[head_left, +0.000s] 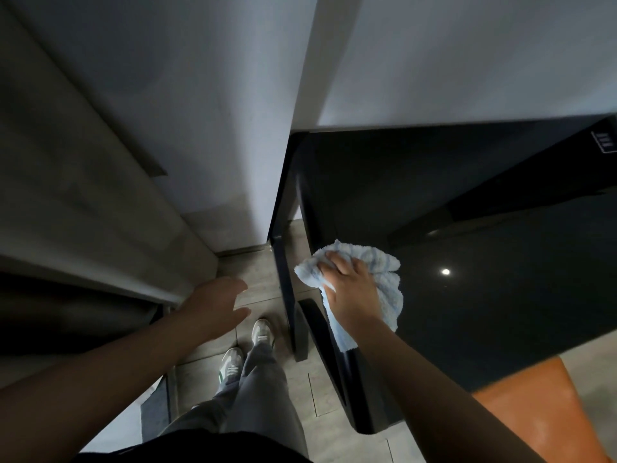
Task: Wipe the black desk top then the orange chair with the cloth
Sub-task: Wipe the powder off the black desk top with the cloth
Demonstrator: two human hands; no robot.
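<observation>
The glossy black desk top [484, 262] fills the right half of the head view and mirrors a ceiling light. My right hand [350, 289] grips a light blue fluffy cloth [384, 279] and holds it on the desk's near left edge. Part of the cloth hangs down over that edge. My left hand [217, 302] hovers over the floor to the left of the desk, fingers loosely spread, holding nothing. The orange chair [534, 412] shows its seat at the bottom right, beside my right forearm.
A white wall [217, 95] rises behind and to the left of the desk. A grey panel or bed edge [83, 195] runs along the left. The desk's black leg [287, 295] stands close to my shoes [247, 352] on the tiled floor.
</observation>
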